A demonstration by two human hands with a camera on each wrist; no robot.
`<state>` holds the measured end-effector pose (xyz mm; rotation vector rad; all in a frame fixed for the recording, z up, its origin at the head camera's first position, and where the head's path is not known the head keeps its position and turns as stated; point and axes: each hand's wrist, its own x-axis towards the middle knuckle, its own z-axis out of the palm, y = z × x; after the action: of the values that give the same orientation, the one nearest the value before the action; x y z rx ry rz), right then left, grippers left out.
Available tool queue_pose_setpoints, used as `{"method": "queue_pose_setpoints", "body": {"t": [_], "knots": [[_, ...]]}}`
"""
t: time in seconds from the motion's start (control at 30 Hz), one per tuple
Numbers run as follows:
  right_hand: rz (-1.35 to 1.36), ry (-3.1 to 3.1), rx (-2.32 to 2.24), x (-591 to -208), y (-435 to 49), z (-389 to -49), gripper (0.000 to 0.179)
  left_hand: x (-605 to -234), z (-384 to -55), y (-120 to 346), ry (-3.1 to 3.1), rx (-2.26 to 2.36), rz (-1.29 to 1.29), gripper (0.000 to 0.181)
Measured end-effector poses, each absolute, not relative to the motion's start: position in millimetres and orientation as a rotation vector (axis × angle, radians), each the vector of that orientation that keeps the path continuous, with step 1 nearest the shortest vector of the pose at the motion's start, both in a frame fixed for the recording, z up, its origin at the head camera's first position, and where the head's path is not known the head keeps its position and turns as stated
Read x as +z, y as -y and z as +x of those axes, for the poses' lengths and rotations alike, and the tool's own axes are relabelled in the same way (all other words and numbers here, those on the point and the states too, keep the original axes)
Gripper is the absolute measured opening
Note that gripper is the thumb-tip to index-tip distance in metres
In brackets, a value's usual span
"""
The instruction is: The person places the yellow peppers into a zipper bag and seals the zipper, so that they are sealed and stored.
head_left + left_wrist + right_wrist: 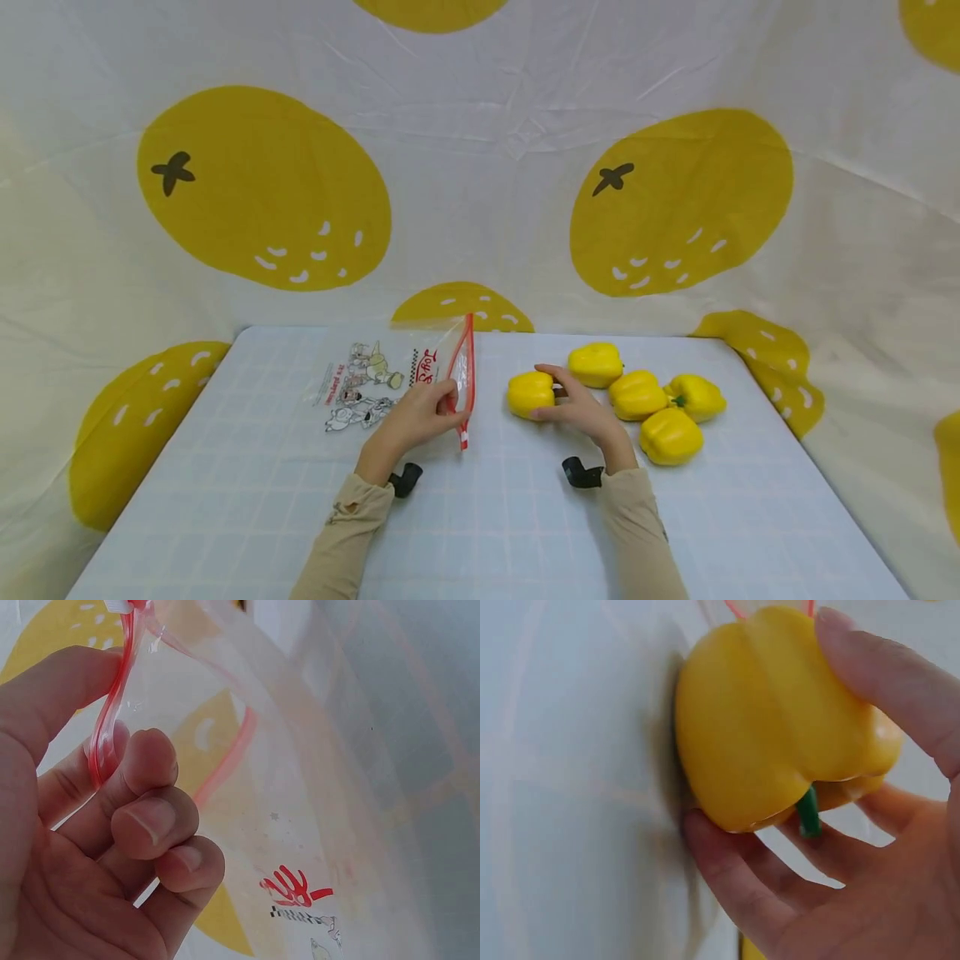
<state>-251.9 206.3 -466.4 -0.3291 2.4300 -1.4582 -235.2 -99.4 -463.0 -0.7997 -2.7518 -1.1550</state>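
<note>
My left hand (420, 412) pinches the red zip edge of a clear printed zip bag (367, 387), which lies with its mouth toward the right. In the left wrist view the red zip strip (112, 720) runs between thumb and fingers, and the bag's mouth gapes. My right hand (581, 408) grips a yellow bell pepper (530, 395) close to the tabletop, a little right of the bag's mouth. Thumb and fingers wrap its sides in the right wrist view, with the green stem (808, 812) facing the palm.
Several more yellow bell peppers (671, 436) sit in a group to the right of my right hand. A white checked cloth covers the table (495, 533). Behind it hangs a pale curtain (480, 192) with large yellow fruit prints. Black wrist mounts (581, 472) stick out beside the sleeves.
</note>
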Motion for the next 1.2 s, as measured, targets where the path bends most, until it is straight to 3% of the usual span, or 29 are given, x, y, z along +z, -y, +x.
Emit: {"method": "queue_pose_setpoints", "body": {"t": [0.37, 0.77, 1.2], "knots": [[-0.205, -2.453, -1.588, -487, -194, -262, 0.075, -466, -237, 99, 2.765, -1.141, -0.805, 0.026], [-0.206, -2.096, -2.000, -476, -160, -272, 0.066, -467, -239, 97, 2.741, -1.090, -0.837, 0.026], [-0.179, -2.124, -1.954, -494, -116, -276, 0.065, -466, -235, 90, 2.736, -0.949, -0.830, 0.024]]}}
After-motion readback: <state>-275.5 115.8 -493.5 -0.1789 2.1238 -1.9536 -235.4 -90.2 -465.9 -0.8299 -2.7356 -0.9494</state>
